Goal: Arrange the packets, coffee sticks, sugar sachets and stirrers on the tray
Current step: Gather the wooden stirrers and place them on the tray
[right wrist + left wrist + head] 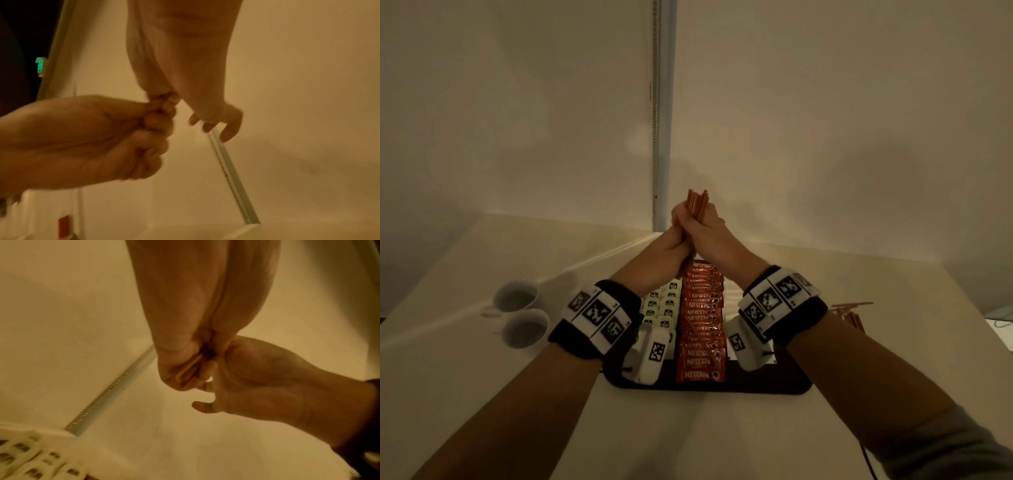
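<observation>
Pale tabletop [688, 438] carries a black tray [791, 389]. Above its far end, left hand [671, 240] and right hand [710, 236] both clench an upright bundle of orange stirrers [697, 202]. Best square the ends before lowering them beside the Nescafé sticks [702, 329].

Dim warm light; plain wall [825, 102], pale table [688, 438], perhaps a blind chain [655, 102]
</observation>
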Tool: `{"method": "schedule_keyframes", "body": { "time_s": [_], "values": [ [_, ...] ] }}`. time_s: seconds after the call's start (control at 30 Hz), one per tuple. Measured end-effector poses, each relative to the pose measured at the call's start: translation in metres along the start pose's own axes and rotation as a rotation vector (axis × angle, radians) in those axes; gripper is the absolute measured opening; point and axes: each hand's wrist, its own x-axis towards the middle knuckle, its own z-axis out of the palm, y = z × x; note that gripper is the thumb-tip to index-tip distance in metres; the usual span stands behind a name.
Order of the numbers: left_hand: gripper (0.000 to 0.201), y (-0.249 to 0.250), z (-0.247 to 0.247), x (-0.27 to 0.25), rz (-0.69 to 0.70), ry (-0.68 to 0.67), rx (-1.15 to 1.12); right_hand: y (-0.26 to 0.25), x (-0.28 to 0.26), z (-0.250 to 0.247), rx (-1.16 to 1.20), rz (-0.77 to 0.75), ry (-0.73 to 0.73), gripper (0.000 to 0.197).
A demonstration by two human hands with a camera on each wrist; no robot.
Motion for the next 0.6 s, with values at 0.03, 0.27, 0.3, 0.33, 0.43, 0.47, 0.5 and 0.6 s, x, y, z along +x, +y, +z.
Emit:
{"method": "schedule_keyframes", "body": {
  "time_s": [0.03,0.27,0.3,0.33,0.43,0.47,0.5,0.6],
  "values": [
    [0.029,-0.004,-0.003,-0.004,-0.032,0.027,0.003,0.000,-0.004,-0.004,0.034,-0.003,-0.110,0.025],
    [0.026,-0.046,-0.029,-0.041,-0.282,0.268,-0.388,0.091,-0.045,-0.008,-0.681,0.235,-0.431,0.024],
    [0.026,-0.049,-0.030,-0.046,-0.294,0.284,-0.417,0.110,-0.052,-0.001,-0.758,0.300,-0.447,0.023],
    [0.026,-0.052,-0.031,-0.050,-0.301,0.297,-0.445,0.125,-0.060,0.005,-0.804,0.367,-0.444,0.024],
    [0.025,-0.059,-0.035,-0.057,-0.335,0.336,-0.498,0.150,-0.078,0.019,-0.835,0.456,-0.355,0.029],
    [0.025,-0.061,-0.036,-0.058,-0.343,0.344,-0.503,0.154,-0.082,0.023,-0.836,0.459,-0.322,0.030],
    [0.025,-0.062,-0.037,-0.058,-0.349,0.349,-0.506,0.156,-0.085,0.027,-0.830,0.448,-0.293,0.030],
    [0.024,-0.062,-0.035,-0.059,-0.352,0.352,-0.495,0.162,-0.086,0.036,-0.823,0.427,-0.247,0.023]
  ]
}}
